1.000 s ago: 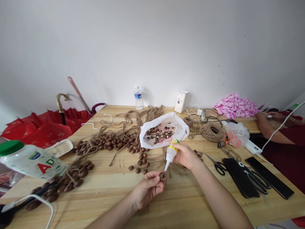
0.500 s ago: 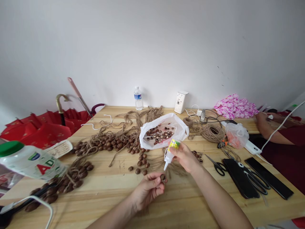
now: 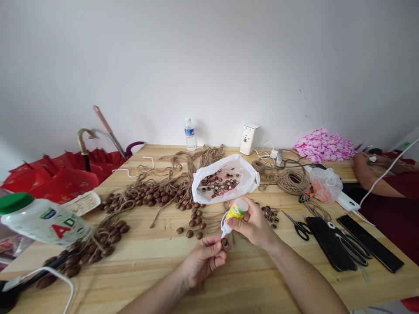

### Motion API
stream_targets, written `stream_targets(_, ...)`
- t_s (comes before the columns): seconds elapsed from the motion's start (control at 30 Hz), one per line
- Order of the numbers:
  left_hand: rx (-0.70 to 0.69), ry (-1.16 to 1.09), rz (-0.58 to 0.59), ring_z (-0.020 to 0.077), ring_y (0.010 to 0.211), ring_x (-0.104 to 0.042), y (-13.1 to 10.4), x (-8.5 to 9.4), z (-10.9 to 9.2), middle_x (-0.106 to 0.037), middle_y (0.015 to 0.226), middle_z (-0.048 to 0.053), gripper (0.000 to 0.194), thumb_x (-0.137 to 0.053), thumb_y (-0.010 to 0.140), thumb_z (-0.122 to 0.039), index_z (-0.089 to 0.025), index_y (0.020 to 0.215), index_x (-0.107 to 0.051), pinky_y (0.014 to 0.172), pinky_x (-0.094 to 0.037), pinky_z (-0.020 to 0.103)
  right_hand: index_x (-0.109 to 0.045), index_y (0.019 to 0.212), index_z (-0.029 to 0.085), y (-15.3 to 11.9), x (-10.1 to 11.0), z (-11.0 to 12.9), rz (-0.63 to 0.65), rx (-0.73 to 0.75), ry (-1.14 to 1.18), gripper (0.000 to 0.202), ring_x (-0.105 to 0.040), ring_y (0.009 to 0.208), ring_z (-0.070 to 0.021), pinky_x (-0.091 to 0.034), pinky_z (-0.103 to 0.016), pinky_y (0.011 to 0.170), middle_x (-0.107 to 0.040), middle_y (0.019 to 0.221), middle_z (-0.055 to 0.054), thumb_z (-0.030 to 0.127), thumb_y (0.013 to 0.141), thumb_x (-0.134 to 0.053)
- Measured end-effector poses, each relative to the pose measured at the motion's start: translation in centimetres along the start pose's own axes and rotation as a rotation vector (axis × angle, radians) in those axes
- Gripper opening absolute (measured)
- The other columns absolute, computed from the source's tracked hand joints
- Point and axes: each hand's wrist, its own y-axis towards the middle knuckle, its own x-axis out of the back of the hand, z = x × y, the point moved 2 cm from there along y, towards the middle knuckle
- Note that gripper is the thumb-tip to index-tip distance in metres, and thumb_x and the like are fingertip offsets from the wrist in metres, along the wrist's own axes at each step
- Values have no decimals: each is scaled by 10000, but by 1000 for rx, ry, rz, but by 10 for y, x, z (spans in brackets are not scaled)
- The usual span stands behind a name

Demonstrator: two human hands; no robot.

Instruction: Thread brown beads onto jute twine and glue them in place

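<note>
Between its thumb and fingers, my left hand [image 3: 204, 261] pinches a brown nut shell [image 3: 224, 243] above the wooden table. My right hand [image 3: 253, 221] grips a small white glue bottle [image 3: 236, 209] with a yellow-green label, tilted so its nozzle points down at the shell. The nozzle tip is at or just above the shell; contact is unclear. Behind the hands lies an open white plastic bag [image 3: 209, 196] with shell pieces inside. Several whole brown nuts [image 3: 192, 223] lie left of the bottle, and shell pieces [image 3: 270, 214] lie to its right.
Corded nuts [image 3: 147, 194] spread across the left. Black scissors [image 3: 301, 230], a black phone [image 3: 329, 244] and larger scissors [image 3: 352, 248] lie right. A large white bottle [image 3: 46, 220] stands left; twine coils [image 3: 292, 182] lie behind. Another person's arm [image 3: 376, 179] is far right.
My right hand has moved down and slightly left, bringing the glue bottle's nozzle to the shell. The bottle leans more, and more shell pieces show behind that hand. My left hand is nearly still.
</note>
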Motion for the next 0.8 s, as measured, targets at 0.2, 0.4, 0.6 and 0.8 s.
stream_targets(0.2, -9, 0, -3, 103, 511, -646, -1, -1, 0, -718, 670, 72, 212, -817, 564, -150, -101, 734, -701, 526, -560, 200, -488, 803, 185, 3, 0, 3, -11, -40, 65, 394, -529, 630, -124, -421, -231, 572, -546, 693, 32, 347, 609, -791)
stream_targets(0.4, -12, -3, 5, 102, 512, -646, -1, -1, 0, -721, 675, 75, 208, -815, 569, -150, -102, 739, -705, 523, -560, 196, -488, 774, 186, 4, 5, 0, -22, -39, 44, 369, -522, 595, -117, -405, -219, 545, -543, 648, 46, 313, 611, -794)
stream_targets(0.6, -8, -1, 5, 96, 512, -644, -1, -1, -1, -723, 683, 75, 201, -811, 576, -150, -103, 740, -705, 529, -559, 192, -476, 747, 184, 7, 7, -3, -45, -60, 70, 374, -490, 558, -97, -379, -205, 520, -516, 612, 62, 291, 596, -801)
stream_targets(0.8, -12, 3, 1, 97, 511, -643, -1, -2, -1, -721, 673, 74, 202, -808, 581, -153, -98, 746, -706, 528, -558, 192, -464, 713, 189, 10, 6, -6, -64, -95, 74, 390, -393, 461, -69, -305, -195, 428, -452, 549, 82, 322, 576, -805)
